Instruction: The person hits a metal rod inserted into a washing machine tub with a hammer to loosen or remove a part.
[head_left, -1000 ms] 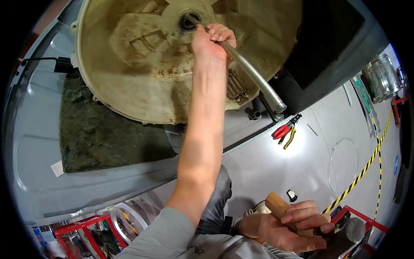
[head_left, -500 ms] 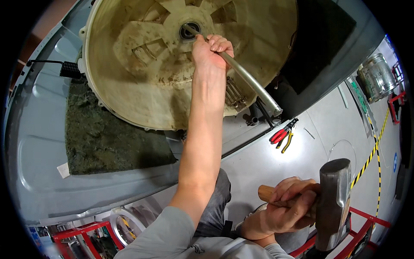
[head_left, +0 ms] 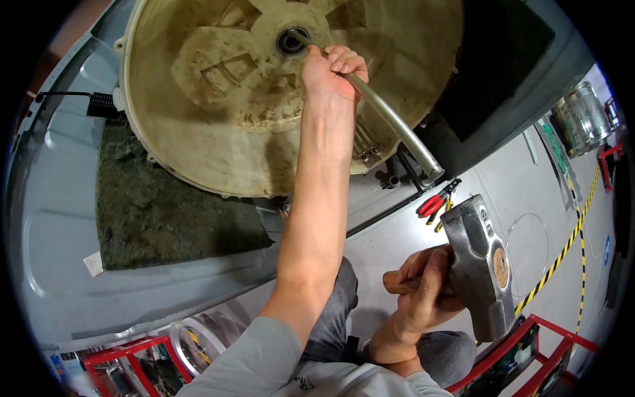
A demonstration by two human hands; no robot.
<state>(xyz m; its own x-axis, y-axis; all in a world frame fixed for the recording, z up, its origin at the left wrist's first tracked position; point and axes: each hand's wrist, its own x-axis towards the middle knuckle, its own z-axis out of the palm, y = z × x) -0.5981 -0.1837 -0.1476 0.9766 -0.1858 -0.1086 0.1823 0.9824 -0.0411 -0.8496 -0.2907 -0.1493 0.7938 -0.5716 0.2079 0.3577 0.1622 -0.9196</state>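
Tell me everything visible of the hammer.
The hammer has a blocky, scuffed grey head, apparently steel, and a wooden handle whose round end shows in the head's eye. The right hand wraps the handle close to the head, hiding much of it. It is held above the grey floor, the head slanting, touching nothing else visibly.

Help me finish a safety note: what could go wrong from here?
The bare left hand grips the metal bar, so a stray swing of the hammer in the right hand might strike that hand. The bar's inner end sits at the dark ring in the tub; slipping, it could scratch either.
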